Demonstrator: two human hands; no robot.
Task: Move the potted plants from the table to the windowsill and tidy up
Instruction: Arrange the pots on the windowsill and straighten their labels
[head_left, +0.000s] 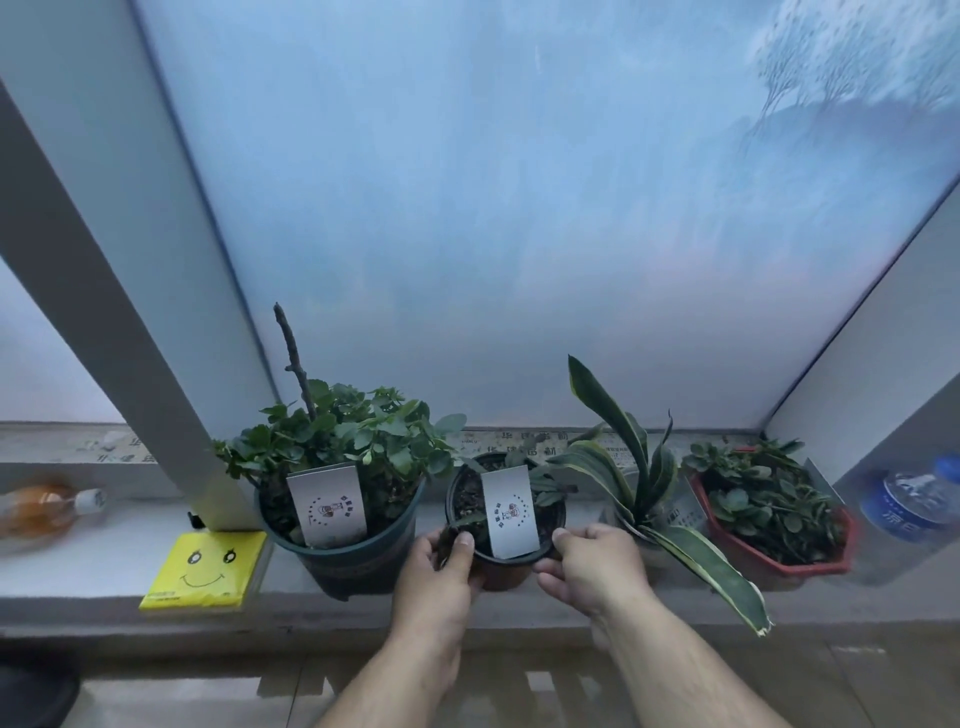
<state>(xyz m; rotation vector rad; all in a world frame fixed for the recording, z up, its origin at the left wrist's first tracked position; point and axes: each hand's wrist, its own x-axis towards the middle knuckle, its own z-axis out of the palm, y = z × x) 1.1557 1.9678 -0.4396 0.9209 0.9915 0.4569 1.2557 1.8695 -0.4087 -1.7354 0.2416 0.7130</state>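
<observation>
A small black pot (506, 564) with a sparse plant and a white card stands on the grey windowsill (104, 577), between the other plants. My left hand (441, 577) grips its left rim and my right hand (592, 566) grips its right rim. To its left sits a big dark green pot (353, 564) with a leafy plant, a bare twig and a white card. Right of it a striped long-leaved plant (639, 478) stands, and farther right a red octagonal pot (769, 556) holds a low green plant.
A yellow smiley tissue pack (205, 569) lies on the sill at the left, beside a window frame post (156, 415). An orange drink bottle (41, 509) lies at the far left. A blue-labelled water bottle (914, 504) stands at the far right by the wall.
</observation>
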